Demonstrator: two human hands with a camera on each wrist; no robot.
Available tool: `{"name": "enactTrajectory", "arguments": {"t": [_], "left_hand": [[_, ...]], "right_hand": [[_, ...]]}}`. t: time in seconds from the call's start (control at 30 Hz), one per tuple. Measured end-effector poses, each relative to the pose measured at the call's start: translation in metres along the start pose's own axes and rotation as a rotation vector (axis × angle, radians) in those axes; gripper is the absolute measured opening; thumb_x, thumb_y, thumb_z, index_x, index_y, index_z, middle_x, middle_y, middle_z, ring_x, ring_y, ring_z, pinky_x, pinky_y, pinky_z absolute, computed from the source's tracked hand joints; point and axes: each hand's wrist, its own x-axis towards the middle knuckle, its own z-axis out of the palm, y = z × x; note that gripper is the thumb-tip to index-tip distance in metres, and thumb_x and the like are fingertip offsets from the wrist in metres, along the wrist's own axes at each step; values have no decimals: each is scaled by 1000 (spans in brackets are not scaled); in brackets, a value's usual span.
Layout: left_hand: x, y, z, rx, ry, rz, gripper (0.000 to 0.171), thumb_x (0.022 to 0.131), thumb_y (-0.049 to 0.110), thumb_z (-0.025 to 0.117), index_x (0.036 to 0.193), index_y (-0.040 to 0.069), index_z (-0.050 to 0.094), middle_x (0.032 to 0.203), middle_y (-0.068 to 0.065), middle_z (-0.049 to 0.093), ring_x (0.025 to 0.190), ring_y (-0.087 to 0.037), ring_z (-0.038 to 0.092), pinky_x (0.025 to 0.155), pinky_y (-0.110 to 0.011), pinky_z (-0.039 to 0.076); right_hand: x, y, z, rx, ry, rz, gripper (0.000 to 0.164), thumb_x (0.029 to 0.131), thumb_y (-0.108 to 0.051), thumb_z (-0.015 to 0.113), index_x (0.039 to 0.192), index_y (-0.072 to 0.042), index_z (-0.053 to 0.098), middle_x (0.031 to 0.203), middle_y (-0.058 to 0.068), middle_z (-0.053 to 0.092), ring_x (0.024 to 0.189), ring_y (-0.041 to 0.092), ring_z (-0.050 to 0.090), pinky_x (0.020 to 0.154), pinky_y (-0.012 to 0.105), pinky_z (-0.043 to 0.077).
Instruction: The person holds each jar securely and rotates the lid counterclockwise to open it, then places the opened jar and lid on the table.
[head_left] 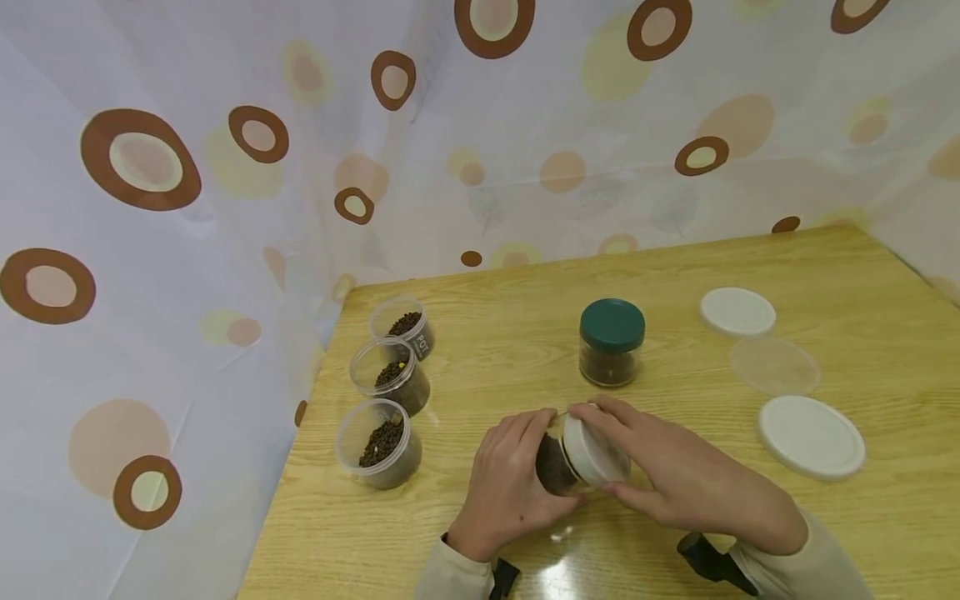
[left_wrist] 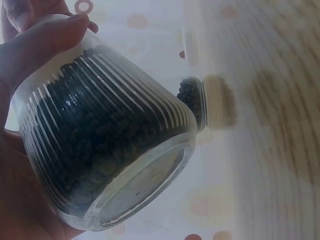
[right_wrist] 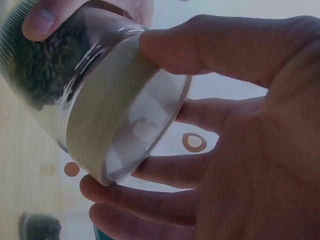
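A ribbed glass jar (left_wrist: 105,130) filled with dark granules is tilted above the table in the head view, its lid end turned to the right. My left hand (head_left: 506,487) grips the glass body, thumb on the near side and fingers over the far side. On the jar's mouth sits a white lid (head_left: 595,450). My right hand (head_left: 667,471) holds this lid by its rim, with the thumb on one edge and the fingers spread round the other. In the right wrist view the lid (right_wrist: 107,110) covers the jar's mouth, granules showing through the glass beside it.
Just beyond my hands stands a glass jar (head_left: 611,342) with a green lid. Three clear plastic tubs (head_left: 408,458) holding brown granules line the table's left side. Two white lids (head_left: 812,437) and one translucent lid (head_left: 776,365) lie at the right. A patterned curtain (head_left: 480,150) borders the table.
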Motion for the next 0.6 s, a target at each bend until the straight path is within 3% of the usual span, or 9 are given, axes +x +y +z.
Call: {"name": "enactTrajectory", "arguments": {"t": [0.37,0.6], "left_hand": [[0,-1,0,-10,-28,-22,90,58,55,88,133,15,57,122,1,68,113,-14,64,92,-35,55],[2,-1,0,-30,-9,-19,88,63,57,86,133,13,56,122,0,68,112,-15,65,91,-36,56]], "right_hand": [[2,2,0,13,-19,-6,84,87,-24,75,157,-19,28,149,16,44,101,20,68,73,32,56],[1,-2,-1,68,5,88,91,90,-48,67,160,-21,16,160,19,33,130,35,56,94,49,54]]}}
